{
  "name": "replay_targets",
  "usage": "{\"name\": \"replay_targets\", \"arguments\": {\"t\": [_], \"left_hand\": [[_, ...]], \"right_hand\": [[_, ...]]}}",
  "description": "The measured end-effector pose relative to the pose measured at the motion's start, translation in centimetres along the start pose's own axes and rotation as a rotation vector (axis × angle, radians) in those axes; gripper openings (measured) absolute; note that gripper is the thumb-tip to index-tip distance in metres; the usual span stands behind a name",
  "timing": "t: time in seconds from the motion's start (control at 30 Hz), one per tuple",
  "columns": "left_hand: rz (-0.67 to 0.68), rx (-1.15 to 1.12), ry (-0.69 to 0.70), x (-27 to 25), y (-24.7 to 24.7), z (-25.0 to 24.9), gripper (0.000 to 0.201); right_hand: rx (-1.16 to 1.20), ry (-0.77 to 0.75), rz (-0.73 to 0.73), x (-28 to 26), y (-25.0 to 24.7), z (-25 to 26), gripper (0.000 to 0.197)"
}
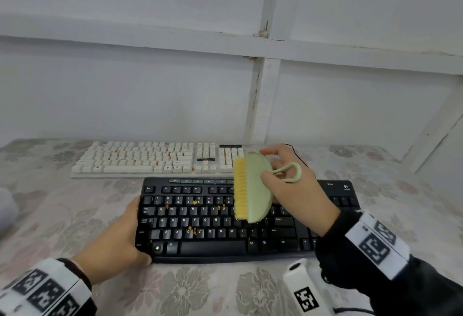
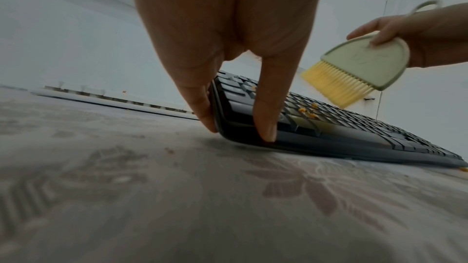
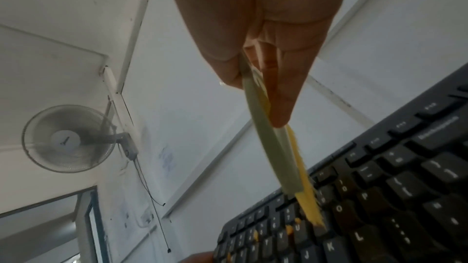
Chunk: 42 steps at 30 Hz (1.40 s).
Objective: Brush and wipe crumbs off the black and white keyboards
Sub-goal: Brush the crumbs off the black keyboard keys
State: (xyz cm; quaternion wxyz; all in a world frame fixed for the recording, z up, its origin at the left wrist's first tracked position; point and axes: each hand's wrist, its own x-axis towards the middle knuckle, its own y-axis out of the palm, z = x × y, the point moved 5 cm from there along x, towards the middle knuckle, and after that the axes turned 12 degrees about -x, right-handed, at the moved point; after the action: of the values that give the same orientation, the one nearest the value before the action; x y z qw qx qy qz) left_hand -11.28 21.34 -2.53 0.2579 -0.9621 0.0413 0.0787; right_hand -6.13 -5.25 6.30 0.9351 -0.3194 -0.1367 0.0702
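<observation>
The black keyboard (image 1: 225,223) lies near me on the flowered cloth, with orange crumbs (image 1: 195,202) on its left keys. My left hand (image 1: 120,235) grips its left end (image 2: 228,127), thumb on the front edge, fingers along the side. My right hand (image 1: 290,185) pinches a pale green brush (image 1: 255,187) with yellow bristles (image 2: 336,85), held on edge just above the middle keys (image 3: 311,215). The white keyboard (image 1: 155,159) lies behind, also speckled with crumbs.
A white roll with a black marker (image 1: 303,288) lies at the front right, by my right sleeve. A black cable (image 1: 298,155) runs behind my right hand. A white panelled wall (image 1: 225,90) backs the table. A wall fan (image 3: 68,139) hangs high up.
</observation>
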Motion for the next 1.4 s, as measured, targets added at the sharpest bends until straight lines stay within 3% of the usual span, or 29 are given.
{"name": "replay_targets", "arguments": {"t": [0.27, 0.33, 0.5, 0.83, 1.13, 1.4], "left_hand": [[0.003, 0.027, 0.007, -0.1, 0.2, -0.4, 0.097], [0.004, 0.019, 0.005, -0.1, 0.1, -0.3, 0.096], [0.002, 0.025, -0.006, 0.0, 0.0, 0.0, 0.1], [0.007, 0.033, 0.004, 0.0, 0.1, 0.0, 0.099], [0.001, 0.03, 0.01, -0.1, 0.2, -0.3, 0.098], [-0.003, 0.011, 0.02, 0.1, 0.1, -0.1, 0.097]], "right_hand": [[-0.051, -0.011, 0.274, -3.5, 2.9, -0.8, 0.02], [-0.01, -0.002, 0.252, -3.0, 2.4, -0.5, 0.02], [0.075, 0.038, 0.037, -0.1, 0.6, 0.1, 0.024], [0.005, 0.026, 0.252, -3.7, 3.5, -1.0, 0.018], [0.038, 0.023, 0.036, -0.4, 1.4, 0.0, 0.027], [-0.001, -0.013, 0.296, -3.4, 3.7, -0.6, 0.02]]}}
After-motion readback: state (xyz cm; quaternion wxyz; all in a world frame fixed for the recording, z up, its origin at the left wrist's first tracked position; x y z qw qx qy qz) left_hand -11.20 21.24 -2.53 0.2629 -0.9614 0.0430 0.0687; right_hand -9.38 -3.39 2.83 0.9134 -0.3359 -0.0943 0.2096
